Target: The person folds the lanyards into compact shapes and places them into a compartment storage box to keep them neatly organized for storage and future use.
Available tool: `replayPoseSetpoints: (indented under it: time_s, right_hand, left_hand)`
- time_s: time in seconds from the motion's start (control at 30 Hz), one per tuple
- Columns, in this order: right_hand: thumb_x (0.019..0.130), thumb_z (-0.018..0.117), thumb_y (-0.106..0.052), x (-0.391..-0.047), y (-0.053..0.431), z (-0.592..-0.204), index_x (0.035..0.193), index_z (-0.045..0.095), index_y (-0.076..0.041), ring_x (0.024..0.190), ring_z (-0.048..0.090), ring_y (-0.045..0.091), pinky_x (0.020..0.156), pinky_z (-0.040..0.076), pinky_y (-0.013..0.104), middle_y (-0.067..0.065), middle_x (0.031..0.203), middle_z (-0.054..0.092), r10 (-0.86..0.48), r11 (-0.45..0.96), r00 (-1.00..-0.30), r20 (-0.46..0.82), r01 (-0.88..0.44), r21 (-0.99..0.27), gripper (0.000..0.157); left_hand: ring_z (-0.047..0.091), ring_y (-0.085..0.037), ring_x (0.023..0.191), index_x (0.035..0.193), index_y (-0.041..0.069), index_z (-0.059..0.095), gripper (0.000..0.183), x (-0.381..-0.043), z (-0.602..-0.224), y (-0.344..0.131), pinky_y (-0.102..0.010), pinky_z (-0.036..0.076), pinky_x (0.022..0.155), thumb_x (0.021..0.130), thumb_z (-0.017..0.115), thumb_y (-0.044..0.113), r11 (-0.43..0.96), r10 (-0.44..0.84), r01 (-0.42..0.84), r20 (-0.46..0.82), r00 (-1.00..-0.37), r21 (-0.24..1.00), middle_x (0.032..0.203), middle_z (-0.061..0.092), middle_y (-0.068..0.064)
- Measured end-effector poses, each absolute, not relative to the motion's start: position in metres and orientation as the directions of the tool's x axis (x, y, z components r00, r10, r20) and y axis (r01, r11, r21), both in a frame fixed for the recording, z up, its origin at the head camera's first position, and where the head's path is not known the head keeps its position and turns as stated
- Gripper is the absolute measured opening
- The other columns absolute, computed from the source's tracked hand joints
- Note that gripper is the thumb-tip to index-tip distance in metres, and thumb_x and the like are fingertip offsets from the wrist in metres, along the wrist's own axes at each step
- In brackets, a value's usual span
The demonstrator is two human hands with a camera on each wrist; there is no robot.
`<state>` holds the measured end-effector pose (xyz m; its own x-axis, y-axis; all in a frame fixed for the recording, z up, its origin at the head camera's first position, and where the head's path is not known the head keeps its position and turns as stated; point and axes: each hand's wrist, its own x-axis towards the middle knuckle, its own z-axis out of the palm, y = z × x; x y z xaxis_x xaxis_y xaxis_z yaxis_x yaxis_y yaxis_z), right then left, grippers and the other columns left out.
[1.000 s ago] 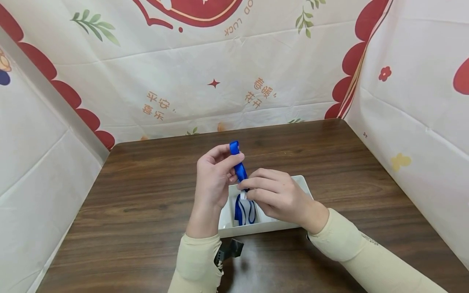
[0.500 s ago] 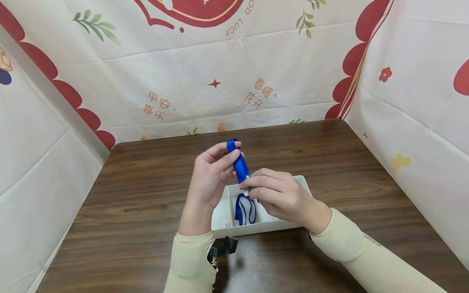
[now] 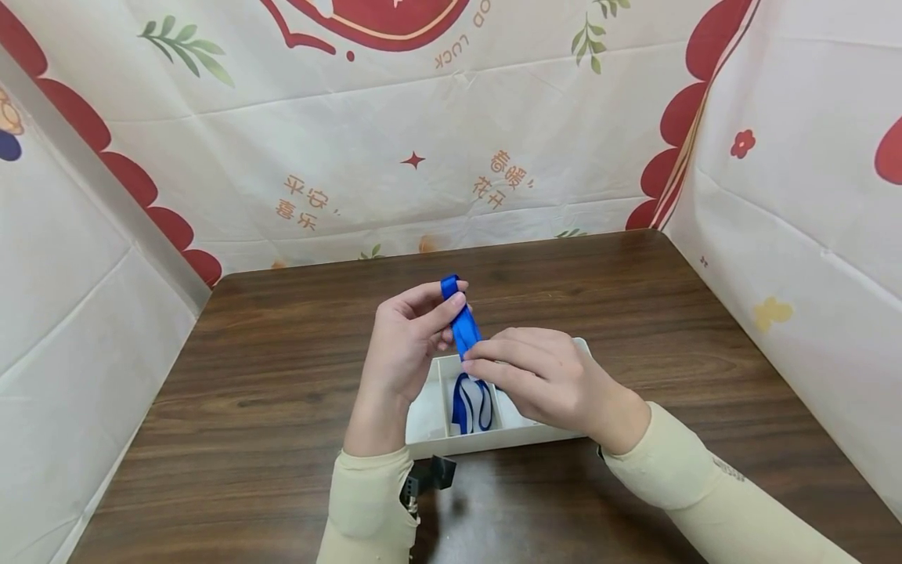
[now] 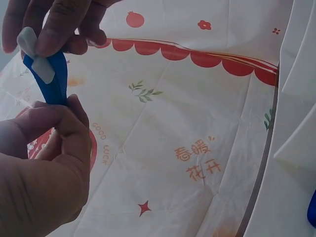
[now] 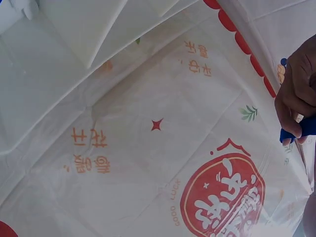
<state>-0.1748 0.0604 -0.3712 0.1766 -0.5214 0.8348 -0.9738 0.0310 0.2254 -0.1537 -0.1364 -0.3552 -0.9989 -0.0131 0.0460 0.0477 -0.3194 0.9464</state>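
Note:
A folded blue ribbon (image 3: 465,330) is stretched between the two hands above a white divided tray (image 3: 507,443). At its upper end the left hand (image 3: 403,337) pinches it between thumb and fingers, with a small loop standing over the index finger. The right hand (image 3: 546,372) pinches the lower end, its fingertips hiding that part in the head view. The left wrist view shows a narrow white strip (image 4: 43,68) lying across the blue ribbon under the right hand's fingertips. Below, a looped blue ribbon (image 3: 460,409) with a pale inner side lies in the tray's middle compartment.
The tray stands on a dark wooden table (image 3: 268,376), partly hidden by both forearms. Printed white cloth (image 3: 352,141) hangs behind and along both sides. A black wrist camera (image 3: 430,476) sticks out beside the left sleeve, near the tray's front.
The left hand has shifted slightly left, and the ribbon's blue face now shows broader. The right hand's fingers have closed over the white strip, which was visible at its fingertips before.

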Motion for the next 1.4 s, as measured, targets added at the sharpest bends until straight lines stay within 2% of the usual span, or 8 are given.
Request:
replayPoseSetpoints:
  time_s: [0.23,0.6,0.9,1.0,1.07,1.13,1.3,1.4]
  right_hand:
    - [0.106,0.061,-0.005,-0.175,0.062,-0.375,0.116,0.073,0.003,0.090,0.076,0.023,0.080,0.066,0.035,0.015,0.106,0.076,-0.558,0.021,0.135,0.819,-0.984,0.176,0.018]
    - [0.103,0.061,0.002,-0.176,0.062,-0.374,0.116,0.073,0.007,0.090,0.076,0.025,0.081,0.067,0.036,0.017,0.106,0.076,-0.534,-0.001,0.181,0.826,-0.977,0.213,0.018]
    - [0.103,0.063,0.000,-0.174,0.067,-0.370,0.108,0.077,0.005,0.086,0.077,0.026,0.077,0.067,0.037,0.014,0.101,0.081,-0.525,-0.004,0.176,0.833,-0.979,0.204,0.016]
    - [0.103,0.063,0.000,-0.171,0.065,-0.369,0.108,0.076,0.006,0.089,0.076,0.026,0.082,0.067,0.036,0.016,0.103,0.079,-0.504,-0.038,0.134,0.853,-0.990,0.133,0.016]
    - [0.102,0.064,-0.002,-0.166,0.063,-0.368,0.108,0.076,0.006,0.090,0.075,0.027,0.086,0.066,0.033,0.017,0.104,0.077,-0.465,-0.059,0.075,0.882,-0.997,0.053,0.016]
    - [0.102,0.065,-0.006,-0.161,0.063,-0.367,0.108,0.076,0.006,0.093,0.074,0.025,0.092,0.064,0.029,0.018,0.104,0.075,-0.415,-0.061,-0.037,0.909,-0.996,-0.068,0.017]
    - [0.099,0.072,-0.001,-0.147,0.063,-0.362,0.113,0.074,0.003,0.095,0.073,0.015,0.090,0.062,0.021,0.016,0.108,0.073,-0.315,-0.043,-0.455,0.833,-0.870,-0.491,0.015]
    - [0.093,0.076,0.006,-0.143,0.063,-0.359,0.121,0.072,-0.001,0.090,0.070,0.010,0.081,0.063,0.021,0.011,0.113,0.073,-0.326,0.047,-0.618,0.716,-0.767,-0.640,0.029]
  left_hand:
    - [0.052,-0.006,0.054,0.127,-0.002,0.071,0.025,-0.151,-0.356,-0.133,-0.013,0.047,0.055,0.104,0.067,0.007,-0.395,0.029,0.004,0.017,-0.999,0.919,0.091,0.073,-0.004]
    - [0.051,-0.002,0.053,0.115,0.011,0.076,0.018,-0.150,-0.359,-0.126,-0.009,0.042,0.052,0.108,0.060,0.008,-0.557,0.136,-0.103,-0.031,-0.990,0.824,0.091,0.070,-0.002]
    - [0.055,-0.005,0.056,0.111,0.013,0.078,0.020,-0.147,-0.350,-0.132,-0.014,0.049,0.056,0.106,0.061,0.005,-0.431,0.054,0.095,0.131,-0.990,0.897,0.092,0.073,-0.004]
    - [0.057,-0.007,0.057,0.113,0.009,0.079,0.018,-0.145,-0.346,-0.133,-0.016,0.052,0.057,0.106,0.062,0.006,-0.391,0.023,0.148,0.171,-0.985,0.908,0.093,0.075,-0.004]
    - [0.058,-0.008,0.059,0.114,0.008,0.079,0.018,-0.143,-0.344,-0.134,-0.017,0.051,0.057,0.106,0.063,0.007,-0.365,0.007,0.173,0.189,-0.982,0.915,0.092,0.076,-0.004]
    - [0.060,-0.010,0.062,0.112,0.011,0.081,0.020,-0.141,-0.341,-0.134,-0.019,0.050,0.058,0.106,0.062,0.008,-0.348,-0.003,0.197,0.210,-0.978,0.916,0.092,0.077,-0.003]
    - [0.068,-0.013,0.082,0.100,0.027,0.085,0.036,-0.140,-0.337,-0.138,-0.022,0.043,0.064,0.106,0.055,0.007,-0.382,0.016,0.262,0.290,-0.957,0.886,0.093,0.079,0.003]
    - [0.068,-0.013,0.093,0.098,0.028,0.086,0.034,-0.140,-0.337,-0.142,-0.024,0.043,0.070,0.106,0.057,0.011,-0.463,0.045,0.281,0.339,-0.940,0.840,0.096,0.080,0.007]
